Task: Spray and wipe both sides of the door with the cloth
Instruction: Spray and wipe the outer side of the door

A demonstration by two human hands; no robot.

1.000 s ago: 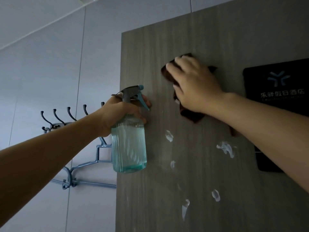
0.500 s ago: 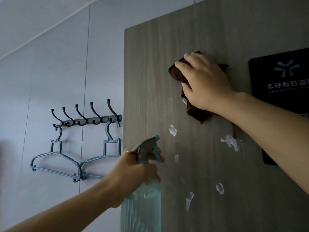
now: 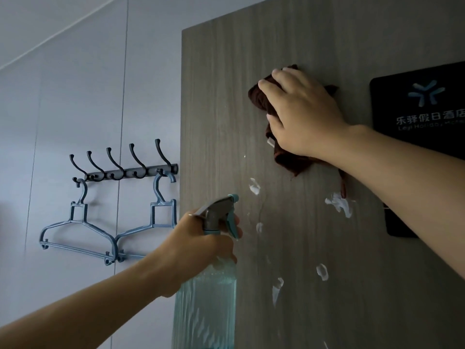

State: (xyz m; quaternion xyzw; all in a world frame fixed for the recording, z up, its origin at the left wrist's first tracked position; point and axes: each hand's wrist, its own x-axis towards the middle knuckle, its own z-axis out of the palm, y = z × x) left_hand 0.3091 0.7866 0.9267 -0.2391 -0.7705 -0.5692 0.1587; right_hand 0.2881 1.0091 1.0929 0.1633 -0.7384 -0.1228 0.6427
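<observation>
The left hand [image 3: 198, 245] is wrapped round the neck of a spray bottle [image 3: 205, 303], a finger curled over its blue trigger, with the grey nozzle aimed at the door [image 3: 219, 122] from just beside its left edge. The bottle is ribbed, clear blue-green plastic, with liquid showing below the hand. Further right and higher up, the right hand [image 3: 299, 117] presses a dark brown cloth [image 3: 289, 159] flat against the door, fingers spread and lightly bent over the bunched fabric; folds of the cloth stick out above the fingertips and hang below the palm. On the far left is a pale grey panelled wall [image 3: 75, 96] carrying a dark hook rack [image 3: 125, 172] with five hooks, and two blue hangers [image 3: 83, 227] hang from it. The door fills the middle and right, a grey-brown wood grain surface. White foam blobs [image 3: 338, 204] dot it below the cloth, some streaked downward. At the right edge a black sign [image 3: 412, 102] with a pale blue logo and white lettering sits on the door, partly behind the right forearm.
</observation>
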